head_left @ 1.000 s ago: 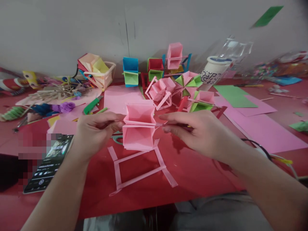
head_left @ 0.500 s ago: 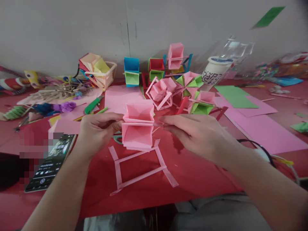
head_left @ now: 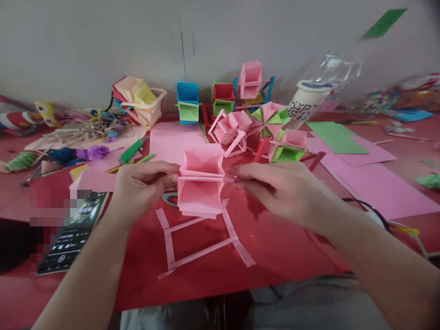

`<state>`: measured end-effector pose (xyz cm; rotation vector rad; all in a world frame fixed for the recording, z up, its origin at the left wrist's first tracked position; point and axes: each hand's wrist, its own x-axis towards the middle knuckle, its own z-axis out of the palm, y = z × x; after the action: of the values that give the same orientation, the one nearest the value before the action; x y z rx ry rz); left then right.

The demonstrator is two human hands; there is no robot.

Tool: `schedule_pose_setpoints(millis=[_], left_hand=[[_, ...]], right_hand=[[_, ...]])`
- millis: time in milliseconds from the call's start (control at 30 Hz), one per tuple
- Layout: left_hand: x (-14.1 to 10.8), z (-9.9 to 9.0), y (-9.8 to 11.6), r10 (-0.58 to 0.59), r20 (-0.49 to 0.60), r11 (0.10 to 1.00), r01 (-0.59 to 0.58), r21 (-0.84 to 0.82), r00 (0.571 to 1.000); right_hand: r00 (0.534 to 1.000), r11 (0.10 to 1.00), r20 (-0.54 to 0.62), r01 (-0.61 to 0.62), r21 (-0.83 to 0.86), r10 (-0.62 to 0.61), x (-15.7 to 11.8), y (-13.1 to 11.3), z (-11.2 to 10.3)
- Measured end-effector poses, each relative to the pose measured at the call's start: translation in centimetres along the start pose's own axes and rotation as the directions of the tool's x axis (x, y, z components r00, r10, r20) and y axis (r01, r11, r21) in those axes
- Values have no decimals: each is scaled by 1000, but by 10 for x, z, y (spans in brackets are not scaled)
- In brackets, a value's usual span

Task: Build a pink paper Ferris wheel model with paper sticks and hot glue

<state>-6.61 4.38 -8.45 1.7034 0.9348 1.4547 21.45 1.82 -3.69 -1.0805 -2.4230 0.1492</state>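
Note:
A pink folded-paper wheel (head_left: pixel 202 195) with open box-like pockets is held up in front of me, between my two hands. A thin pink paper rod (head_left: pixel 228 179) sticks out of its right side. My left hand (head_left: pixel 142 188) pinches at the wheel's left side, its fingertips partly hidden. On the other side, the thumb and fingers of my right hand (head_left: pixel 275 188) close around the rod's end. Below the wheel, a flat pink paper-strip frame (head_left: pixel 202 253) lies on the red table (head_left: pixel 275 256). Teal scissors handles (head_left: pixel 169 199) show partly behind the wheel.
Several finished paper wheels stand along the wall, among them a blue and green one (head_left: pixel 188 103). A patterned cup (head_left: pixel 305 103) is at back right, near pink paper sheets (head_left: pixel 388 188). Left lie a green cutter (head_left: pixel 132 150), wooden sticks (head_left: pixel 82 130) and a phone (head_left: pixel 74 238).
The pink wheel has shifted slightly to the right, closer to my right fingers. My left hand has moved a little the same way; the strip frame stays put.

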Motion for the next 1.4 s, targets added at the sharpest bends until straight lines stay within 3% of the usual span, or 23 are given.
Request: schedule_pose_setpoints(millis=[300, 433, 1133, 1400], left_hand=[[0, -6, -4, -121, 5, 992, 121, -34, 993], [-2, -7, -4, -169, -34, 986, 169, -9, 985], [2, -3, 6, -49, -62, 993, 56, 108, 997], [2, -3, 5, -61, -86, 991, 71, 118, 994]], right_hand=[[996, 996, 13, -90, -20, 91, 2, -4, -12], [998, 997, -18, -53, -51, 52, 2, -1, -8], [999, 997, -47, 1, -82, -4, -2, 3, 4], [997, 991, -68, 12, -137, -22, -3, 1, 8]])
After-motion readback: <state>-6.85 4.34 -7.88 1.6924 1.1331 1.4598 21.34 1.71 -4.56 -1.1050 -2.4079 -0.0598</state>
